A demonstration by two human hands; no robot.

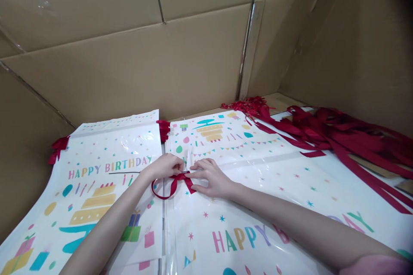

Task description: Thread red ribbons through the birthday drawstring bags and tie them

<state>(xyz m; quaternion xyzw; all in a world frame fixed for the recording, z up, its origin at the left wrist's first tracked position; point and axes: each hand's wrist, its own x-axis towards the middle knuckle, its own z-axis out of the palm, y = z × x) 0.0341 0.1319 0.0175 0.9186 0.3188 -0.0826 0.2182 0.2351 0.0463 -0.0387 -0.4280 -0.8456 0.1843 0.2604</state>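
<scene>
My left hand [167, 166] is closed, thumb and fingers pinched on a red ribbon [173, 187] at the edge of a white plastic sheet. The ribbon hangs in a loop below that hand, over the gap between two printed stacks. Facing it, my right hand [209, 176] has its thumb and fingertips around the ribbon's other side, by a short cut end. A thin dark cord runs left from my left hand. Under my right forearm lies the right stack [258, 180] of "Happy Birthday" sheets, with stars and a cake.
At the left lies another "Happy Birthday" stack [106, 146], with red bows [59, 149] at its corner. Loose red ribbons [338, 131] spread over the right back, beside a pile of thin red ties [250, 105]. Cardboard walls [129, 73] rise behind.
</scene>
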